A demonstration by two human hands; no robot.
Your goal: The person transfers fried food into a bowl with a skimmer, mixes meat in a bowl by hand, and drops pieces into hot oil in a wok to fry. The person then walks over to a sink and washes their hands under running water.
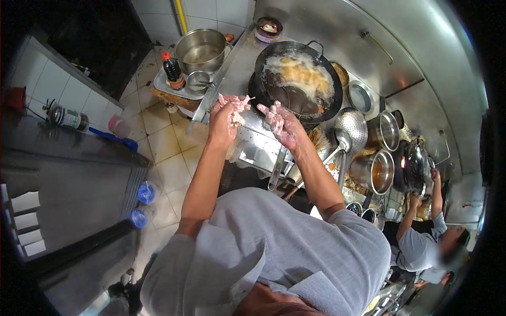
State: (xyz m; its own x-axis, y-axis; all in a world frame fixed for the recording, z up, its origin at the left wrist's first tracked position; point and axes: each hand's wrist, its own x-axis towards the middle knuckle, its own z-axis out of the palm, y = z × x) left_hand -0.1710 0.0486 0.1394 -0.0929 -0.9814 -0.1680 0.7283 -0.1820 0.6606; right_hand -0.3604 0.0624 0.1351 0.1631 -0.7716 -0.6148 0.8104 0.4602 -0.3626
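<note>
My left hand (224,120) is closed around a clump of raw battered meat (238,105), pale pink and wet, which sticks out past the fingers. To its right, my right hand (284,125) has its fingers apart and smeared with pale, wet coating; no separate piece shows clearly in it. Both hands are above the steel counter, at the near left side of a black wok (258,79). In the wok, golden pieces (298,72) fry in foaming oil. A wire strainer (287,102) rests inside the wok's near side.
Left of the counter stand a large steel pot (200,50), a red-capped bottle (173,71) and a small steel bowl (198,80). At right are a perforated ladle (351,129), steel pots (372,171) and another wok (414,166), with a co-worker (421,247) handling it.
</note>
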